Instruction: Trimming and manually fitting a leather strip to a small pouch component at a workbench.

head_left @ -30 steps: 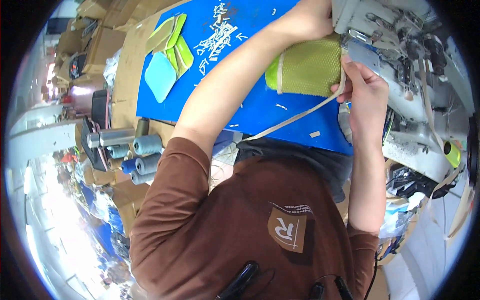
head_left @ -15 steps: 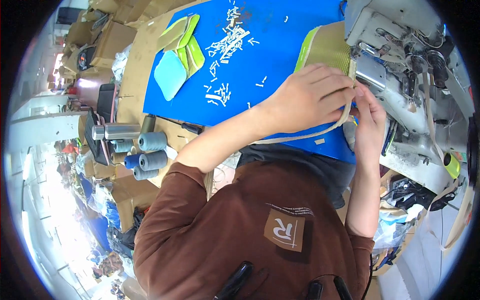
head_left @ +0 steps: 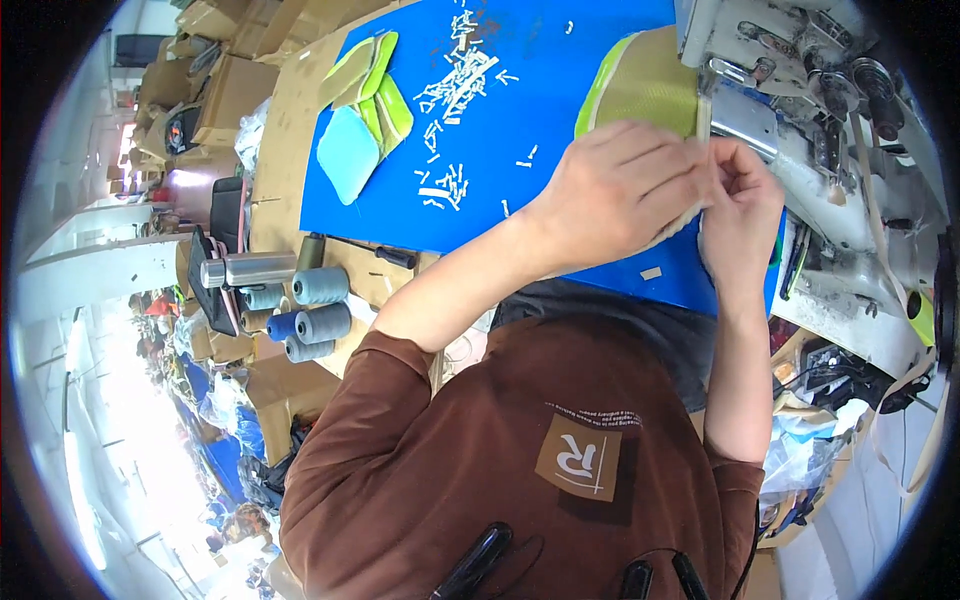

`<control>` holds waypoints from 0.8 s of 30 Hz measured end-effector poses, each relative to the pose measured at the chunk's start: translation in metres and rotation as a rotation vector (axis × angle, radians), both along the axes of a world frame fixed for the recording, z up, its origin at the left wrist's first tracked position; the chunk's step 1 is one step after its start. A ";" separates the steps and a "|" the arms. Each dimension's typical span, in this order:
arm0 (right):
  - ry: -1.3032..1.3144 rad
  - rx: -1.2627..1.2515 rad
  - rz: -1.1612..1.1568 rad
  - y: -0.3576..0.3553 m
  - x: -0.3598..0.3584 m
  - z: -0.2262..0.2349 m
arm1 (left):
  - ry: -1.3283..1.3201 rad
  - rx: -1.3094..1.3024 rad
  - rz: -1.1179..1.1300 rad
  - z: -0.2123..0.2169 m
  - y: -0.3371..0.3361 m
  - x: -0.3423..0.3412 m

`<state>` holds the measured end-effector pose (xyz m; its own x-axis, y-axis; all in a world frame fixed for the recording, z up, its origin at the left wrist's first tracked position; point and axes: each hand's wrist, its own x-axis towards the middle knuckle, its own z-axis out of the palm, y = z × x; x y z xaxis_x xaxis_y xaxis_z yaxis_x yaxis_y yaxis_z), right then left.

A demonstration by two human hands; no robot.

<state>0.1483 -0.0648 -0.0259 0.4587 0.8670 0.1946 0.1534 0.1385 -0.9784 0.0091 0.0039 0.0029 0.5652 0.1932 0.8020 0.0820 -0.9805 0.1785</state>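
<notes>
the left hand (head_left: 615,190) lies spread, palm down, on a yellow-green mesh fabric piece (head_left: 645,90), pressing it to the blue work mat (head_left: 500,100). the right hand (head_left: 740,205), touching it at 3 o'clock, has its fingers curled in a pinch on the fabric's edge by a cream strip. a sewing machine (head_left: 800,130) sits at 1 o'clock. white scraps (head_left: 455,85) and cut green pieces (head_left: 365,100) lie at 10 o'clock, thread cones (head_left: 305,305) at 8 o'clock.
</notes>
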 end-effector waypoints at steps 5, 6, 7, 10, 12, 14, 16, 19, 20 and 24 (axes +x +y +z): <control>0.086 -0.084 -0.020 0.007 0.000 0.009 | 0.061 -0.094 0.001 -0.003 0.012 0.003; 0.088 -0.130 -0.037 0.006 -0.001 0.009 | 0.066 -0.092 0.000 -0.003 0.013 0.002; 0.093 -0.128 -0.039 0.006 -0.002 0.010 | 0.067 -0.135 0.002 0.000 0.015 -0.001; 0.175 -0.103 -0.044 0.005 -0.014 0.014 | 0.050 -0.404 0.024 0.007 0.016 -0.004; 0.103 -0.188 -0.004 0.004 -0.023 0.019 | 0.033 -0.696 -0.031 0.014 0.019 -0.006; 0.033 -0.178 -0.023 0.012 -0.027 0.008 | 0.087 -0.648 -0.036 0.017 0.023 -0.009; 0.014 -0.126 -0.067 0.015 -0.026 -0.002 | 0.155 -0.386 -0.084 0.013 0.029 -0.010; -0.243 -0.002 -0.096 0.016 -0.018 -0.012 | 0.205 -0.106 -0.053 0.012 0.022 -0.005; -0.239 -0.005 -0.094 0.016 -0.017 -0.012 | 0.203 -0.110 -0.043 0.011 0.021 -0.003; -0.354 -0.003 -0.053 0.019 -0.010 -0.007 | 0.222 -0.006 -0.054 0.009 0.030 0.001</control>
<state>0.1383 -0.0453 -0.0329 0.4080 0.8445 0.3468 0.4895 0.1183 -0.8639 0.0097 0.0341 0.0118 0.7374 0.1623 0.6556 0.0674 -0.9835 0.1677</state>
